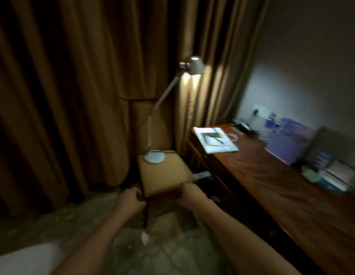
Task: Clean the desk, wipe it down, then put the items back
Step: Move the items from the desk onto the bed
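Clearing step, it seems — the left hand [131, 197] and right hand [189, 194] each grip the front edge of one chair [164, 171], which carries one lamp [154, 156] beside the desk [271, 175]; next, shift it gently — the lamp could topple; one booklet [215, 139] stays on the desk

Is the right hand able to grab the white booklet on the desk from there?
Probably not right away. The right hand grips the chair seat's front edge, and the booklet lies at the desk's far end, well beyond it. Nothing blocks the way once it lets go.
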The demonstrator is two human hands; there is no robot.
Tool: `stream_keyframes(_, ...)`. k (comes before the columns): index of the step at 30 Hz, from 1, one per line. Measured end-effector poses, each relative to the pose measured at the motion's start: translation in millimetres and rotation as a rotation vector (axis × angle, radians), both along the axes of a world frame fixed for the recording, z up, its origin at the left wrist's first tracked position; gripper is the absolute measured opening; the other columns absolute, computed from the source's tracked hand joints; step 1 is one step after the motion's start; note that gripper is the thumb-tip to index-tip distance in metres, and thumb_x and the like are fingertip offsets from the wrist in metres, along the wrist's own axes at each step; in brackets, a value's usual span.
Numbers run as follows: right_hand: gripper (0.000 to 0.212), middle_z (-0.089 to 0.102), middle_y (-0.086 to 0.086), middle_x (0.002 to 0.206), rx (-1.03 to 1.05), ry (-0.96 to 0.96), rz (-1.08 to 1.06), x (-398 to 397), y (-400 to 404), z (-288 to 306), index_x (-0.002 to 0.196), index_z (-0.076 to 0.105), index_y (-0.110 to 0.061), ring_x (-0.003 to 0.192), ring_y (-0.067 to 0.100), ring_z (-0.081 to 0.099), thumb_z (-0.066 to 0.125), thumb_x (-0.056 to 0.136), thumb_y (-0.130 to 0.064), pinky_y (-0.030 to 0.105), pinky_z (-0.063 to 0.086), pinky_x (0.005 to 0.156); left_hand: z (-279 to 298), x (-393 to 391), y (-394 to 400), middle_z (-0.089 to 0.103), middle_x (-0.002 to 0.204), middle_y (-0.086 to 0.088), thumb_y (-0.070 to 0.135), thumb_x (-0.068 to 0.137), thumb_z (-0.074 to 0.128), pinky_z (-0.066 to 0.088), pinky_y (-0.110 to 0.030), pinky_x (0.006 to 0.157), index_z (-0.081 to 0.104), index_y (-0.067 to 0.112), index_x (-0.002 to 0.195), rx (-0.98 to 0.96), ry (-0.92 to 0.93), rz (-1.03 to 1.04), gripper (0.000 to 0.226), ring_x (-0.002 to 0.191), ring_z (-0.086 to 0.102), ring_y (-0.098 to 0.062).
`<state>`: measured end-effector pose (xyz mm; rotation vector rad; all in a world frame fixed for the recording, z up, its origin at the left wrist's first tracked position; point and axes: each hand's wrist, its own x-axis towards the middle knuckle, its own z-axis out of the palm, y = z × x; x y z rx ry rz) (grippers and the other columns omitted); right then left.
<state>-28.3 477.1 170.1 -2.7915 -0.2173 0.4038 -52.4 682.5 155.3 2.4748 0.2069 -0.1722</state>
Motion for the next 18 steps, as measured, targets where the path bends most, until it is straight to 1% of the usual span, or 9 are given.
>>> stream_keyframes(2, 0.041, 0.059, 0.011, 0.115, 0.013, -0.010, -0.116, -9, -63, 3, 0.117, 0.054, -0.011, 0.106, 0.030, 0.056, 0.061, 0.084, -0.034, 0.037, 0.050, 0.084, 3, 18, -62, 0.061, 0.114, -0.009, 0.022, 0.081, 0.067, 0.045, -0.026, 0.077, 0.057, 0.011, 0.114, 0.020, 0.029, -0.140, 0.036, 0.101, 0.060, -0.023)
stream_keyframes(3, 0.038, 0.058, 0.010, 0.114, 0.020, -0.014, -0.170, -16, -92, 7, 0.116, 0.054, -0.011, 0.105, 0.029, 0.056, 0.061, 0.085, -0.033, 0.037, 0.049, 0.083, 5, 25, -92, 0.061, 0.114, -0.008, 0.023, 0.082, 0.066, 0.047, -0.027, 0.079, 0.056, 0.012, 0.116, 0.025, 0.044, -0.206, 0.037, 0.100, 0.059, -0.023)
stream_keyframes(6, 0.026, 0.054, 0.008, 0.107, 0.038, 0.018, -0.327, -33, -172, 13, 0.112, 0.053, -0.010, 0.092, 0.021, 0.053, 0.059, 0.090, -0.022, 0.028, 0.045, 0.069, 7, 44, -173, 0.062, 0.110, -0.007, 0.022, 0.081, 0.065, 0.048, -0.030, 0.081, 0.057, 0.015, 0.110, 0.059, 0.012, -0.400, 0.031, 0.097, 0.058, -0.021)
stream_keyframes(8, 0.027, 0.054, 0.006, 0.110, 0.052, 0.013, -0.437, -40, -219, 11, 0.113, 0.052, -0.011, 0.090, 0.019, 0.052, 0.060, 0.090, -0.024, 0.025, 0.045, 0.066, 6, 59, -221, 0.061, 0.110, -0.006, 0.023, 0.081, 0.065, 0.049, -0.031, 0.080, 0.057, 0.014, 0.111, 0.089, -0.016, -0.522, 0.032, 0.097, 0.058, -0.020)
stream_keyframes(10, 0.034, 0.054, 0.008, 0.116, 0.048, 0.004, -0.536, -42, -258, 7, 0.117, 0.052, -0.011, 0.099, 0.022, 0.054, 0.062, 0.089, -0.028, 0.029, 0.048, 0.075, 8, 74, -268, 0.059, 0.113, -0.005, 0.023, 0.081, 0.064, 0.048, -0.030, 0.080, 0.056, 0.015, 0.112, 0.127, -0.038, -0.620, 0.033, 0.101, 0.057, -0.019)
stream_keyframes(12, 0.039, 0.053, 0.009, 0.121, 0.045, 0.014, -0.624, -42, -292, 3, 0.121, 0.051, -0.009, 0.107, 0.025, 0.053, 0.061, 0.089, -0.029, 0.033, 0.047, 0.084, 7, 89, -315, 0.058, 0.112, -0.004, 0.024, 0.083, 0.064, 0.046, -0.029, 0.077, 0.054, 0.016, 0.110, 0.141, -0.054, -0.702, 0.030, 0.100, 0.056, -0.018)
stream_keyframes(15, 0.038, 0.054, 0.012, 0.121, 0.021, 0.006, -0.728, -33, -337, -6, 0.120, 0.052, -0.006, 0.108, 0.027, 0.053, 0.061, 0.088, -0.026, 0.034, 0.047, 0.086, 2, 112, -382, 0.054, 0.114, -0.002, 0.027, 0.086, 0.063, 0.046, -0.027, 0.072, 0.051, 0.017, 0.117, 0.125, -0.026, -0.813, 0.034, 0.093, 0.053, -0.014)
stream_keyframes(17, 0.038, 0.056, 0.014, 0.120, 0.011, 0.025, -0.789, -18, -367, -13, 0.119, 0.053, -0.005, 0.107, 0.028, 0.054, 0.060, 0.089, -0.027, 0.038, 0.049, 0.087, -3, 133, -423, 0.052, 0.117, -0.001, 0.027, 0.088, 0.061, 0.050, -0.028, 0.073, 0.050, 0.017, 0.122, 0.124, -0.008, -0.895, 0.037, 0.092, 0.053, -0.013)
stream_keyframes(18, 0.039, 0.055, 0.014, 0.120, 0.003, 0.033, -0.809, -9, -382, -15, 0.120, 0.052, -0.005, 0.107, 0.028, 0.054, 0.060, 0.089, -0.028, 0.038, 0.048, 0.087, -6, 145, -442, 0.052, 0.118, -0.001, 0.026, 0.089, 0.060, 0.052, -0.029, 0.076, 0.049, 0.016, 0.124, 0.121, 0.001, -0.936, 0.038, 0.094, 0.055, -0.013)
